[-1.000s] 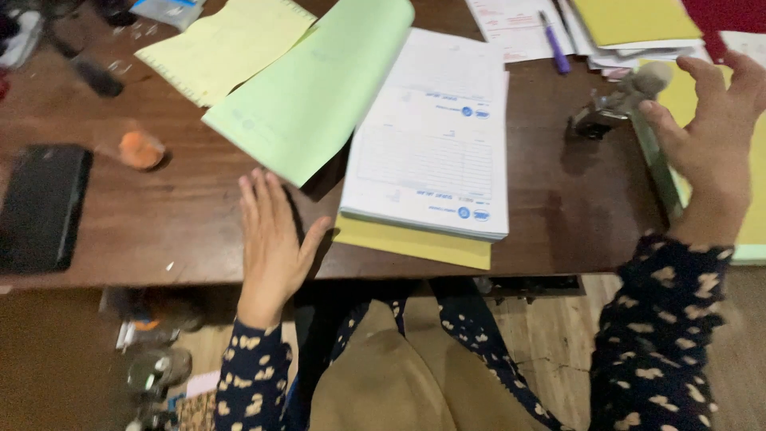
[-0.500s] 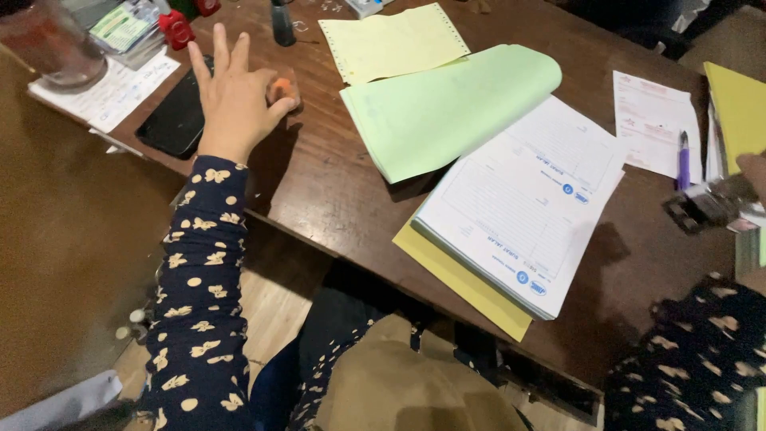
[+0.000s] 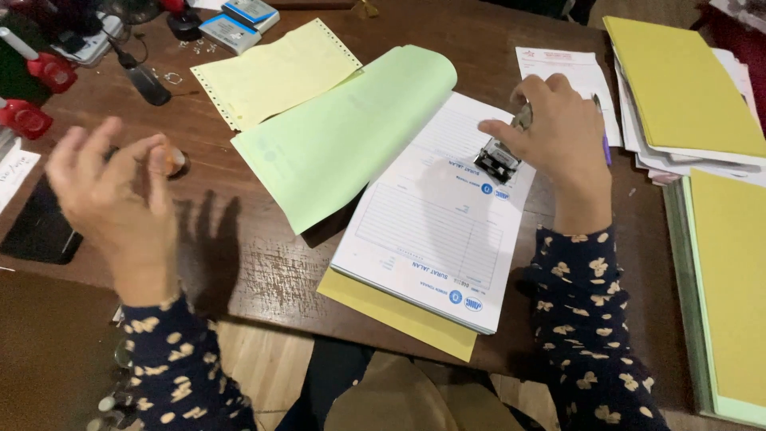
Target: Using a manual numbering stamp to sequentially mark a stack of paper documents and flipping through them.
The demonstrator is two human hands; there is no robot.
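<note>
Gripping a small metal stamp (image 3: 501, 156) in our right hand (image 3: 558, 132), we held it over the top edge of the white form pad (image 3: 439, 227) on the wooden table (image 3: 263, 271). Our left hand (image 3: 112, 195) hung open above the table, near a phone (image 3: 36, 231). The stamp looked rigid and compact, best taken by its upper body.

A: Far side of the wooden bench (image 3: 263, 263), a pale yellow perforated sheet (image 3: 275, 73) lies flat, two small blue-and-white boxes (image 3: 238, 22) just beyond it.

B: And on the right, a yellow folder (image 3: 678, 80) tops a paper stack. A black phone (image 3: 40, 227) lies near the left edge, red-capped stamps (image 3: 36, 92) behind it.
</note>
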